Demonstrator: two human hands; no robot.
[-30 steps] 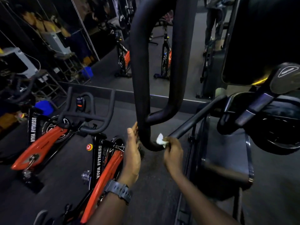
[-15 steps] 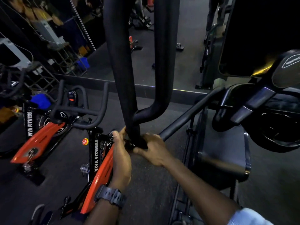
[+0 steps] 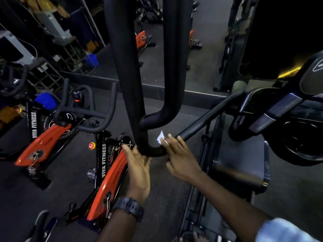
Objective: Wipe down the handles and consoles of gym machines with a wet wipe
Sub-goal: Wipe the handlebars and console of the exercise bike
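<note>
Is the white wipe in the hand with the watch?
No, the wipe is under the fingers of the right hand; the watch is on the left hand, which is open.

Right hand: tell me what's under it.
Under the right hand is the black handle bend, with a corner of white wet wipe poking out past the fingertips. The rest of the wipe and the bar beneath the palm are covered.

On my feed the person's left hand [image 3: 139, 169] was bare, and a chunky dark grey digital watch [image 3: 129, 207] with a ribbed strap circled that wrist. The right hand [image 3: 181, 160] was bare too, the forearm uncovered up to a pale blue sleeve [image 3: 283, 230] bunched near the elbow.
</note>
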